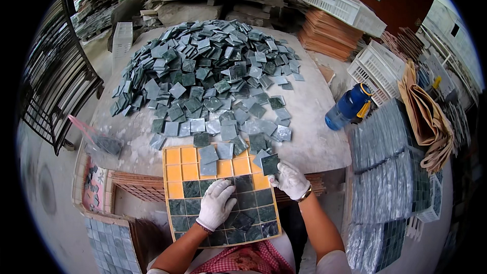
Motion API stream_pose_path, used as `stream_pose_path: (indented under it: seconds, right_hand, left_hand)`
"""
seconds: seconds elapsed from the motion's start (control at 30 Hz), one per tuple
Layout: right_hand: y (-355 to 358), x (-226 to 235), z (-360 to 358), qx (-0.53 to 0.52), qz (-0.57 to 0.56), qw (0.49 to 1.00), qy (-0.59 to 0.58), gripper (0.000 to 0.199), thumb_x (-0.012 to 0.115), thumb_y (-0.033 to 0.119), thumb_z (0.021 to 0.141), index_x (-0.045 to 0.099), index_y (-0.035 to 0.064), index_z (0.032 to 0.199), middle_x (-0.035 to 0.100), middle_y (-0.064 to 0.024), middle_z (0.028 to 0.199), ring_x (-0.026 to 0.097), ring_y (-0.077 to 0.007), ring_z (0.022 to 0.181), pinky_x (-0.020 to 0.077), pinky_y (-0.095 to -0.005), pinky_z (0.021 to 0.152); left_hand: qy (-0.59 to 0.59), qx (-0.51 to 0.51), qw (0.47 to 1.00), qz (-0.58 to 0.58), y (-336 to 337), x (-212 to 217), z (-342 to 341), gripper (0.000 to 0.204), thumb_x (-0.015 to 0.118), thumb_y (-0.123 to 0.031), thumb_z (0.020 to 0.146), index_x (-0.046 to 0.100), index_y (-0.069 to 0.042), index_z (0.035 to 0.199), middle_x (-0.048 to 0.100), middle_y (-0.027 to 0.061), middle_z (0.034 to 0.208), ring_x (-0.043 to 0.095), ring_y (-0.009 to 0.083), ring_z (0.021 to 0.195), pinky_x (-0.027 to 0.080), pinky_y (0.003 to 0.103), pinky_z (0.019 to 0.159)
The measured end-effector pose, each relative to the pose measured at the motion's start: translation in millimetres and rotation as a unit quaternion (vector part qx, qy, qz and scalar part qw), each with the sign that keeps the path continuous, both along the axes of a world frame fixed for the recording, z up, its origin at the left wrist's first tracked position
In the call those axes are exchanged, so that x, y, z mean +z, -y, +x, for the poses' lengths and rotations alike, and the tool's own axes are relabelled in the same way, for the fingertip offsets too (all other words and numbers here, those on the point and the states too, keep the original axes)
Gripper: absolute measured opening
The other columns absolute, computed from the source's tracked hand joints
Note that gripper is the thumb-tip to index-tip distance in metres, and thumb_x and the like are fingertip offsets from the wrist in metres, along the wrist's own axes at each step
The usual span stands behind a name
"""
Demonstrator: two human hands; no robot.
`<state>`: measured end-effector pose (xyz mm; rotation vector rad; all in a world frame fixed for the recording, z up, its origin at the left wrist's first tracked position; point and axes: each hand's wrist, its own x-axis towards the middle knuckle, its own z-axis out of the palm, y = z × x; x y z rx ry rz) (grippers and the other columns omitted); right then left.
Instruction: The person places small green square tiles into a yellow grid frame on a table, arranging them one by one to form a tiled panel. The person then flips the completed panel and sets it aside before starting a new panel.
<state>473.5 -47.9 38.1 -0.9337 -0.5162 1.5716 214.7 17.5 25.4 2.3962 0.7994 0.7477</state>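
Observation:
In front of me a yellow grid tray (173,173) leans on the table's near edge. Dark green square stone tiles (247,200) fill its lower rows, while yellow cells show above. My left hand (216,205), in a white glove, rests on these tiles with its fingers lying over them and thumb apart. At the tray's right edge, my gloved right hand (291,180) pinches a dark green tile (270,164). A few loose tiles (208,155) overlap the tray's top rows. What lies beneath my left palm is hidden.
A big heap of loose tiles (203,66) covers the table (324,147). To the right stand a blue bottle (348,106), stacked tile sheets (380,172) and white crates (378,68). At left are a black metal rack (56,71) and a clear bag (106,144).

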Motion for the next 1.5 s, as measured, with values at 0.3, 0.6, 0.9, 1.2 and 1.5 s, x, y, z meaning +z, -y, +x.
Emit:
stream_pose_path:
  seconds: [0.3,0.6,0.9,1.2,1.5]
  right_hand:
    - [-19,4,-1,0.038,0.119,0.770,0.626,0.018,0.057,0.016,0.090,0.064,0.0064,0.103,0.067,-0.0124,0.097,0.063,-0.0294,0.090,0.0500,-0.0357,0.078]
    - [5,-8,-25,0.003,0.172,0.632,0.756,0.024,0.064,0.017,0.081,0.063,0.0087,0.104,0.058,-0.0072,0.100,0.060,-0.0268,0.089,0.0502,-0.0367,0.076]
    - [8,-4,-3,-0.080,0.132,0.673,0.723,0.037,0.064,0.020,0.082,0.060,0.0090,0.116,0.056,-0.0093,0.124,0.060,-0.0286,0.101,0.0498,-0.0381,0.084]
    - [-72,-4,26,0.025,0.080,0.614,0.785,0.073,0.074,0.029,0.073,0.040,0.0137,0.136,0.045,-0.0097,0.137,0.055,-0.0301,0.111,0.0480,-0.0371,0.090]
    - [-125,-5,30,-0.237,-0.027,0.819,0.522,0.051,0.073,0.026,0.078,0.054,0.0026,0.119,0.066,-0.0125,0.096,0.064,-0.0251,0.079,0.0523,-0.0318,0.067]
  left_hand:
    - [0.031,-0.013,0.999,0.016,-22,8,26,0.028,0.066,-0.012,0.075,0.061,-0.006,0.102,0.060,0.0118,0.111,0.056,0.0323,0.104,0.046,0.042,0.089]
    - [-0.046,-0.082,0.989,0.116,-53,-2,96,0.047,0.067,-0.015,0.072,0.057,-0.010,0.118,0.053,0.0096,0.126,0.058,0.0289,0.102,0.049,0.039,0.086]
    - [-0.144,-0.108,0.971,0.161,-75,27,111,0.049,0.070,-0.025,0.070,0.052,-0.007,0.112,0.054,0.0093,0.106,0.060,0.0279,0.091,0.051,0.039,0.073]
    - [-0.141,-0.007,0.984,0.105,-92,22,42,0.057,0.074,-0.029,0.068,0.051,-0.007,0.115,0.054,0.0106,0.115,0.057,0.0311,0.102,0.048,0.042,0.084]
    - [-0.066,0.011,0.994,0.086,-102,1,32,0.056,0.075,-0.025,0.068,0.051,-0.006,0.115,0.054,0.0109,0.116,0.054,0.0320,0.105,0.047,0.042,0.086]
